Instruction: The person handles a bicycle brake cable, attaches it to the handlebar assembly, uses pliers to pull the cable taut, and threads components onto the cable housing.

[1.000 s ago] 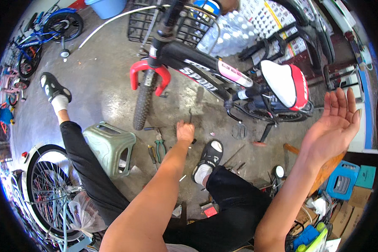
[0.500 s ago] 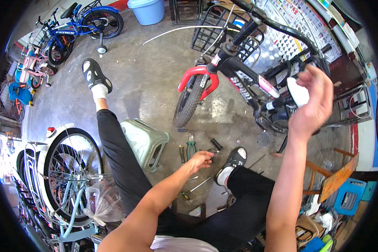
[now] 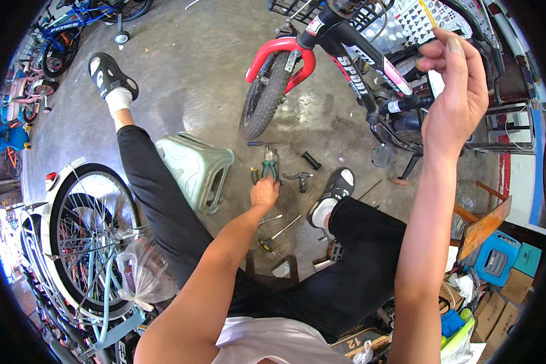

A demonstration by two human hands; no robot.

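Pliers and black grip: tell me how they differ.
The pliers have green handles and a metal head, while the grip looks black throughout. The pliers are longer; the grip is a short cylinder. The left hand is right at the pliers' handles, while no hand is at the grip. Both lie on the floor.

- Here's the grey floor (image 3: pixel 182 91), and it's busy around the left hand (image 3: pixel 264 192)!
- Pliers (image 3: pixel 269 161), right there at its fingers; touching or not, hard to call!
- Brake lever (image 3: pixel 301 178) just to its right, grip (image 3: pixel 311 160) a touch farther ahead!
- Screwdriver (image 3: pixel 273 238), lying just behind that hand!
- Stool (image 3: pixel 194 167), standing off to its left!
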